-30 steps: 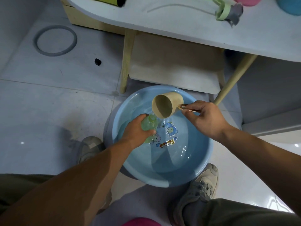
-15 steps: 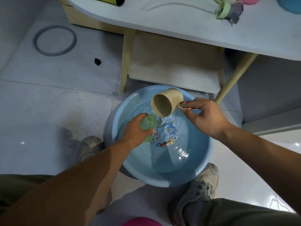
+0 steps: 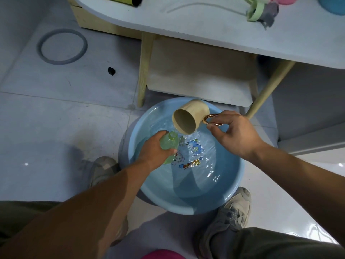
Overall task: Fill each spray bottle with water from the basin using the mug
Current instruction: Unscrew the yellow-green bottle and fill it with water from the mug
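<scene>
Left hand grips one green bottle upright over the basin; right hand pinches the handle of one mug, tipped just above the bottle's neck. Risk: the narrow neck means the water likely splashes past into the basin, and a wet bottle could slip. Count: one bottle, one mug, one basin, one spray head on the table beyond the basin.
</scene>
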